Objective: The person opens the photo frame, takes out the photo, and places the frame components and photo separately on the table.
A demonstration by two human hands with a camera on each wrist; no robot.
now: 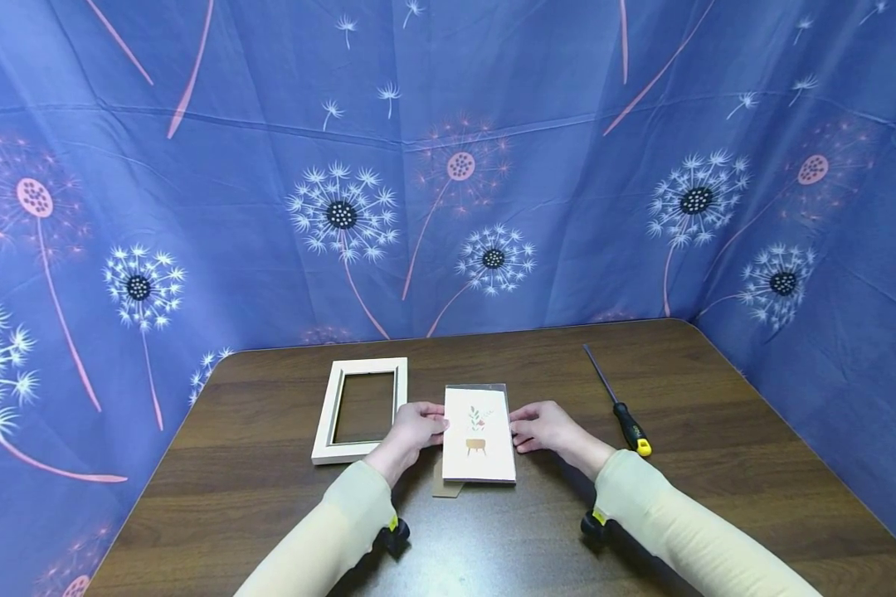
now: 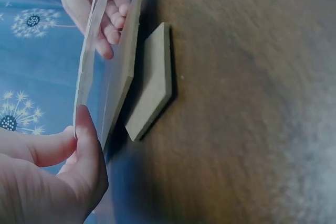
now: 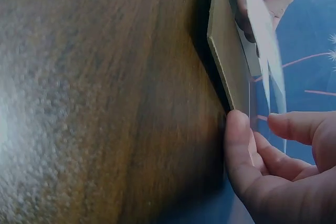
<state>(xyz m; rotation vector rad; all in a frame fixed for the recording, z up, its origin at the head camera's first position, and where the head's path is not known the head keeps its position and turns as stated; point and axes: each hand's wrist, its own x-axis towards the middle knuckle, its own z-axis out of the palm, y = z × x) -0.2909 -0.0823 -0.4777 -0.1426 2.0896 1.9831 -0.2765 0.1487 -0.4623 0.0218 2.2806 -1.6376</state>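
Observation:
A picture card (image 1: 478, 427) printed with a potted plant is held over a brown backing board (image 2: 123, 72). A clear edge shows along the card's top. My left hand (image 1: 421, 427) pinches the card's left edge between thumb and finger. On the opposite edge, my right hand (image 1: 545, 426) has its thumb at the card, with a fingertip (image 3: 238, 121) against the board's edge. In the wrist views the card stands apart from the board. A smaller brown flap (image 2: 152, 85) sticks out under the board. Most of the board is hidden beneath the card in the head view.
A white picture frame (image 1: 324, 414) with an open middle lies left of the card. Right of my right hand lies a screwdriver (image 1: 627, 423) with a black and yellow handle. The brown wooden table (image 1: 269, 514) backs onto a blue dandelion-print curtain (image 1: 269, 282).

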